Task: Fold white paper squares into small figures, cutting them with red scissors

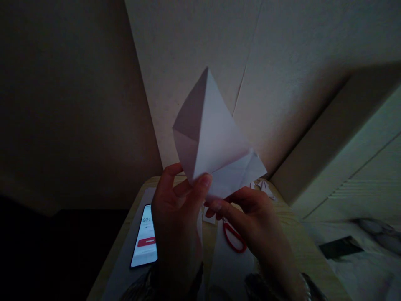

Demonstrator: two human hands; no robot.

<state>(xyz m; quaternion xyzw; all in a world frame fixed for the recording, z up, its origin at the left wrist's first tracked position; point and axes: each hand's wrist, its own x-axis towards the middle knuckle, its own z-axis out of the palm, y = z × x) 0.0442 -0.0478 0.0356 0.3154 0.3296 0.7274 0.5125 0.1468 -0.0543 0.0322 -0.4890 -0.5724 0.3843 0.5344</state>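
I am reading only one piece of writing from here: the phone (145,238) lying on the surface (300,246) is showing the digits "00" and a colon near the top of its lit screen. Under them is a red bar whose wording is too small for me to make out.

The folded paper (216,142) is being held up in the air above the surface, in front of the pale wall (297,50), at the middle of my view. It is looking plain and white, creased into a pointed, pyramid-like form with the tip upward. A shaded facet is on the left, a bright one is facing me, and a flap is spreading to the lower right.

The left hand (175,213) is gripping the paper's lower edge, its thumb pressing on the front. The right hand (250,217) is pinching the bottom edge from below, its grip narrow on the paper.

I am counting one folded paper, two hands and one phone. One red loop (233,239), looking like a scissors handle, is lying on one flat white sheet (232,263), and one dark flat object (340,246) is lying on the bed (360,276).
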